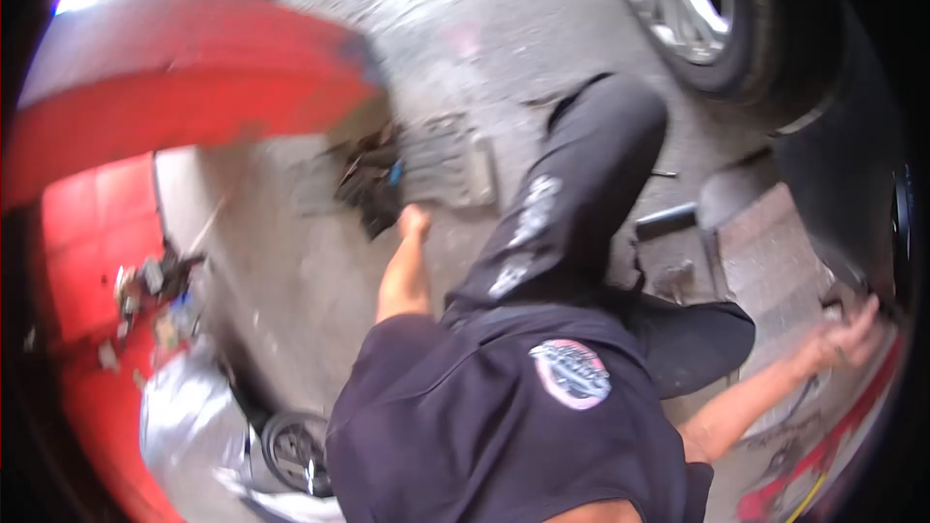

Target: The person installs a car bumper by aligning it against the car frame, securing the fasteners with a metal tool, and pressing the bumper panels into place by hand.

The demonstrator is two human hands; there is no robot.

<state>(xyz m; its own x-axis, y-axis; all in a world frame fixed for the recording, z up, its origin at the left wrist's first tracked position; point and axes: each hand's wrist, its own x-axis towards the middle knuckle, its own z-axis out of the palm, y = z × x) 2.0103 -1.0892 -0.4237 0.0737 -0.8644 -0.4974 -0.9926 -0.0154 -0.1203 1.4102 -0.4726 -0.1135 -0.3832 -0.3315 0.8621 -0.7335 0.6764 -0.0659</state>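
Observation:
My left hand [415, 223] is closed in a fist low over the concrete floor. Just beyond it lies a dark, crumpled-looking object [371, 184] with a small blue part; blur hides whether my fingers grip any of it. A grey ribbed block or mat [450, 167] lies on the floor behind that object. At the far right my right hand [852, 334] is stretched out with fingers apart, holding nothing I can see. It is close to the lower edge of a dark car body panel [838, 194].
A car wheel [693, 0] stands at the upper right. A large red curved panel [194, 77] fills the upper left. Silver sheeting [189, 407] and a small black wheel [295, 450] sit lower left. Cardboard [775, 242] lies under the car, and a red object [823, 455] is lower right.

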